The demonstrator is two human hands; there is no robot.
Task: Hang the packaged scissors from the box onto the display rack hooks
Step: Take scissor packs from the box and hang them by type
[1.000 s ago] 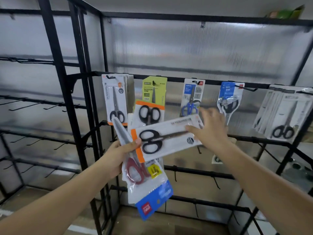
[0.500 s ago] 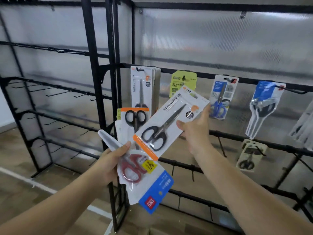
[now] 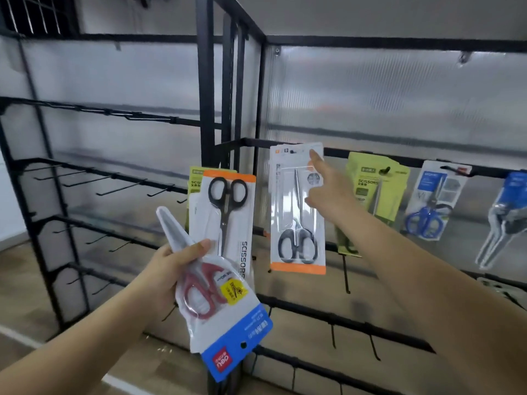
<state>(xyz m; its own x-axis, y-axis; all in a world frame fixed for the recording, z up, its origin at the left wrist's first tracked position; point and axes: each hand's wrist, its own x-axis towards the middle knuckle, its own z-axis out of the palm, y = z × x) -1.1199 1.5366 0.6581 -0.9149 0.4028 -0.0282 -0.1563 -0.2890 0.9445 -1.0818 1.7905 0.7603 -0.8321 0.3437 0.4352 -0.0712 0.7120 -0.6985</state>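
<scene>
From where I sit, the black display rack (image 3: pixel 228 89) fills the view, its hooks on the left bay bare and the bar on the right bay carrying a row of packs. The step in hand looks like seating a white pack with an orange base (image 3: pixel 298 212) on the top bar's hook, in front of others of its kind; the right hand (image 3: pixel 328 192) has its forefinger straight against the pack's top edge, the other fingers loosely bent, gripping nothing that I can make out. Whether the hole is fully over the hook I cannot tell. To its right hang a green pack (image 3: pixel 376 183), a blue-handled pair (image 3: pixel 430 203) and a further blue-topped pack (image 3: pixel 507 212) at the frame edge. The left hand (image 3: pixel 168 269) clutches a fan of packs not yet hung: a red-handled pair in a blue-ended sleeve (image 3: pixel 219 303), a black-handled pair on an orange-topped card (image 3: pixel 228 212), with a green card behind. Next, I judge, the right hand should draw one from that fan and find its matching hook. No box is in view.
</scene>
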